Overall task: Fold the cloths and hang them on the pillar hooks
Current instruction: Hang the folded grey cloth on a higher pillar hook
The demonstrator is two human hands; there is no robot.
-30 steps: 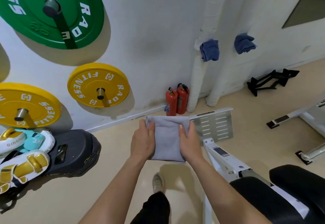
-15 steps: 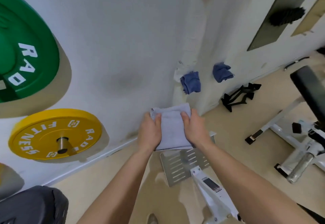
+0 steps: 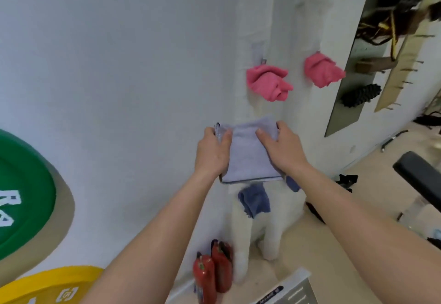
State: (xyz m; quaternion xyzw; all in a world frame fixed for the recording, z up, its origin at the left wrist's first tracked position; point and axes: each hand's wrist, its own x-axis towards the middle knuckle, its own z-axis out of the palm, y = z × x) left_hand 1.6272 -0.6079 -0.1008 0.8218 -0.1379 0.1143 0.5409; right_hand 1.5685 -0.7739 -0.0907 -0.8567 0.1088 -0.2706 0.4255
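In the centre of the frame, before a white wall and a white pillar carrying a pink cloth above and a blue cloth below, the left hand and right hand hold a folded grey cloth, fingers curled over its side edges, high above the beige floor.

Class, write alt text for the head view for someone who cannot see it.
The left hand and right hand hold a folded grey cloth before a white pillar. A pink cloth and a second pink cloth hang above it, a blue cloth below.
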